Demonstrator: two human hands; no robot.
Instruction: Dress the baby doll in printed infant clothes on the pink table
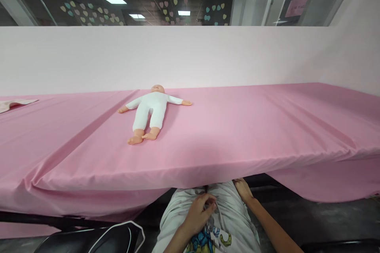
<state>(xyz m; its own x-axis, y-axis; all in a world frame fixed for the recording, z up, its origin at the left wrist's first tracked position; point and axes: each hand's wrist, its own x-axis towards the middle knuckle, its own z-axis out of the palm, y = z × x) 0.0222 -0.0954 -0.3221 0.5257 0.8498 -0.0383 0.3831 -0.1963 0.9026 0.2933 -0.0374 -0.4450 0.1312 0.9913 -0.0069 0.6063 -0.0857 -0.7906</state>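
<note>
In the head view, my left hand (200, 211) rests on my lap over pale shorts (190, 197). Its fingers are curled in toward the thumb beside a thin drawstring (219, 209). Whether anything is pinched there cannot be made out. My right hand (243, 190) lies along the outer side of my right thigh, its fingers stretched out and their tips partly hidden at the table edge. Beyond both hands, a baby doll (151, 104) in a white suit lies face up on the pink cloth (225, 126), arms spread wide. Neither hand touches the doll.
A pale folded cloth (14, 104) lies at the far left of the table. A white wall (190, 55) with a window above it rises behind. A black chair or bag (97, 241) with a white cord (118, 224) stands at the lower left.
</note>
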